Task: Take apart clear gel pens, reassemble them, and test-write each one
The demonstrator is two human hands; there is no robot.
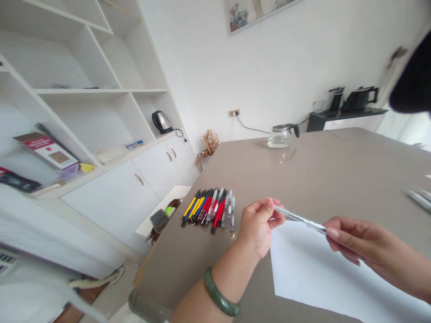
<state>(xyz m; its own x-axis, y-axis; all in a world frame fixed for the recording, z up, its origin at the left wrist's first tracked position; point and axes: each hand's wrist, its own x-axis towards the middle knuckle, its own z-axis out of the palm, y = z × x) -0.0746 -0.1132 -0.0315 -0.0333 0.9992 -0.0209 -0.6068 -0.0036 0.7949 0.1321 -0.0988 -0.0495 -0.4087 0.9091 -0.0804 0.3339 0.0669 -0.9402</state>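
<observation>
A clear-barrelled pen (301,219) is held level between both hands above a white sheet of paper (316,273). My left hand (257,226), with a green bangle on its wrist, pinches the pen's left end. The pen's right end is gripped by the fingertips of my right hand (353,244). Left of my left hand, a row of several pens (210,209) in yellow, blue, red, black and clear lies on the grey-brown table (303,175).
A glass carafe (281,136) stands at the table's far edge. More clear pens (420,198) lie at the right edge. White shelves and cabinets (111,148) with a kettle (161,121) line the left wall. A small stool holding items (163,215) sits below the table's left edge.
</observation>
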